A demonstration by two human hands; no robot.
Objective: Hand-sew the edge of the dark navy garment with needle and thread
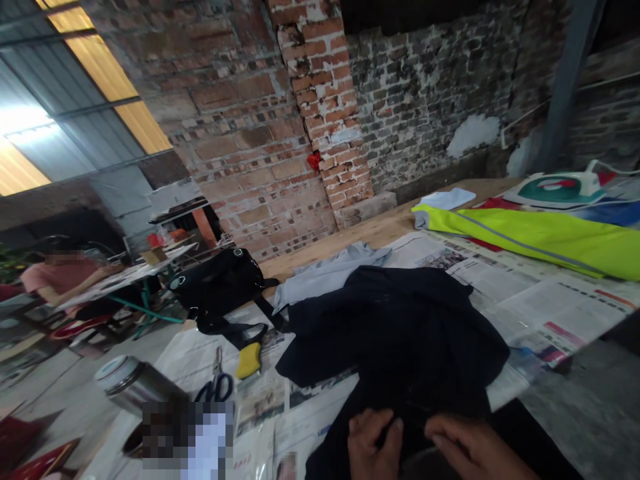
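A dark navy garment point(400, 320) lies bunched over the newspaper-covered table and hangs over its near edge. At the bottom of the view, my left hand point(375, 443) has its fingers curled and pinched on the dark cloth. Just to its right, my right hand point(475, 443) is closed as well, thumb and finger pressed together on the same garment. What lies between the fingertips is hard to see against the dark fabric. A light grey cloth point(325, 273) is partly under the garment's far side.
Left of the garment are a black bag point(220, 287), a yellow object point(249, 360), scissors point(215, 387) and a steel flask point(140, 383). A neon yellow garment point(540, 237) and an iron point(557, 188) lie at the right. Another person point(70, 280) sits at a far table.
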